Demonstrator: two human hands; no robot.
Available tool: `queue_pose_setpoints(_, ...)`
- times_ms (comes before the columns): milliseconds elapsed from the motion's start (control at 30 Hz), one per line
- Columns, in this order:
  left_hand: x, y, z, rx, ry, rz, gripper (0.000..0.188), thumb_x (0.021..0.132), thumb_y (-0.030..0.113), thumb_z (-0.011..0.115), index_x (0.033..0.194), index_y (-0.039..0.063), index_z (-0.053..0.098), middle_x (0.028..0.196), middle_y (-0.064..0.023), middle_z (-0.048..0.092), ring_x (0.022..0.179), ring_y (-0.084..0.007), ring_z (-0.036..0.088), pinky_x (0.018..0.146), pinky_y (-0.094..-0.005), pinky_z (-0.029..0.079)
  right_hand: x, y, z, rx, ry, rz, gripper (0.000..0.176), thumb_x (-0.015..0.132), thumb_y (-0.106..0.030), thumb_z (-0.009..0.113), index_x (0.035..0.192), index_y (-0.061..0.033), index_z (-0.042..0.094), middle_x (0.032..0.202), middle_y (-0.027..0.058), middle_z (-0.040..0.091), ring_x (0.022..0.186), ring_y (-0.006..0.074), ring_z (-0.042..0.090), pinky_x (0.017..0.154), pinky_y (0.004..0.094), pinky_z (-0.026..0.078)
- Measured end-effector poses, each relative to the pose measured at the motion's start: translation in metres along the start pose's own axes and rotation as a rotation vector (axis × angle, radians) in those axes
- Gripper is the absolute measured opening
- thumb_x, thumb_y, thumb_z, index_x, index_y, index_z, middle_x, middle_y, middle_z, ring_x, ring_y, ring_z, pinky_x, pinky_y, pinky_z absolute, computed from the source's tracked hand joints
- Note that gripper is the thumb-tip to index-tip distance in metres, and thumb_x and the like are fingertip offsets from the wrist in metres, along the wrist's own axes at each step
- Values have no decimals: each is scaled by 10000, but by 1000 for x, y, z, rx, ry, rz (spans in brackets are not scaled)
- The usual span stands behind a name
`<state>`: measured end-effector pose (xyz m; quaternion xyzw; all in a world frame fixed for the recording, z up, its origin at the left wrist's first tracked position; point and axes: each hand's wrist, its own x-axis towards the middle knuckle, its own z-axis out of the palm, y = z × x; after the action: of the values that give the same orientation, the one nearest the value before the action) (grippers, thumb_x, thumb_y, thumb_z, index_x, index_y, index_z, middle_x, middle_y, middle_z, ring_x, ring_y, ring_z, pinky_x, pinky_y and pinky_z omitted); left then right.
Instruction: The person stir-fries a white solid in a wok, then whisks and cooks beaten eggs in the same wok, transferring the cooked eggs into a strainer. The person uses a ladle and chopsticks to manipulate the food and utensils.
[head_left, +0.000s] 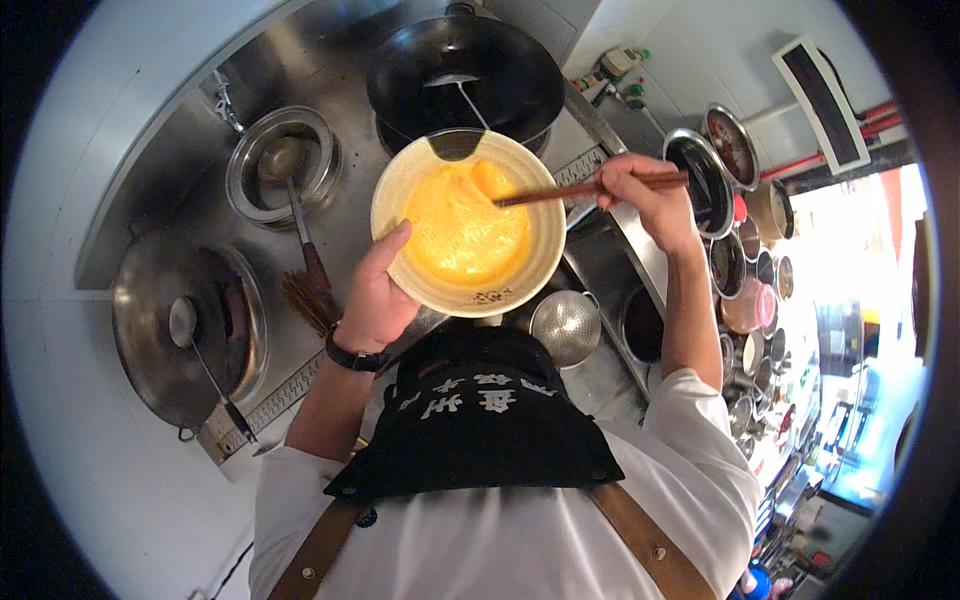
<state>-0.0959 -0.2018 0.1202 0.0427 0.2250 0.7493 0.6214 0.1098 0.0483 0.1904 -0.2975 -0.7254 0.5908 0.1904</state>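
My left hand (382, 292) grips the near left side of a cream ceramic bowl (545, 255), its thumb over the rim. Beaten egg (457, 225), yellow and frothy, covers the bowl's bottom. In my right hand (649, 199) is a pair of brown chopsticks (577, 191), their tips dipping into the egg near a rounder yolk-like lump. A dark patch shows on the bowl's far rim. Behind the bowl sits a black wok (510, 67) with a metal utensil inside, partly hidden by the bowl.
Left on the steel stove (352, 195) are a metal pot (240, 176) with a ladle, a bamboo brush (311, 300) and another wok (150, 352) holding a ladle. A perforated strainer (566, 328) lies near my apron. Several steel bowls of seasonings, including one with dark liquid (697, 180), stand right.
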Motion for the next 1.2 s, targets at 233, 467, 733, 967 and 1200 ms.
queue_pose_setpoints(233, 4, 30, -1, 77, 92, 114, 531, 980, 313, 482, 1409, 32, 345, 1427, -139, 430, 1314, -272, 416, 1095, -453, 328, 16, 9, 31, 175, 81, -16, 220, 917, -180, 628, 957, 35, 653, 795, 83, 663, 672, 122, 619, 635, 250, 512)
queue_pose_setpoints(467, 15, 38, -7, 101, 104, 67, 552, 976, 355, 485, 1414, 51, 343, 1431, -122, 428, 1307, -267, 427, 1088, -458, 338, 29, 16, 45, 253, 161, 22, 266, 941, -234, 591, 930, 23, 659, 794, 74, 659, 662, 110, 612, 644, 245, 506)
queue_pose_setpoints(733, 22, 32, -6, 62, 75, 42, 494, 995, 333, 445, 1387, 37, 394, 1383, -111, 494, 1273, -257, 470, 1086, -422, 352, 26, 28, 42, 310, 160, 62, 266, 951, -233, 580, 918, 18, 660, 801, 74, 671, 667, 112, 624, 647, 238, 513)
queue_pose_setpoints(967, 25, 25, -7, 73, 90, 17, 505, 999, 347, 439, 1394, 37, 387, 1385, -113, 492, 1271, -249, 472, 1091, -418, 347, 21, 42, 43, 311, 193, -38, 284, 949, -246, 583, 929, 25, 668, 804, 85, 684, 691, 127, 657, 646, 257, 531)
queue_pose_setpoints(1200, 25, 21, -10, 65, 106, -13, 516, 1000, 351, 438, 1401, 32, 374, 1398, -125, 476, 1283, -249, 459, 1093, -418, 346, 20, 44, 39, 338, 83, 36, 279, 944, -239, 581, 938, 25, 668, 802, 70, 684, 693, 94, 623, 641, 238, 509)
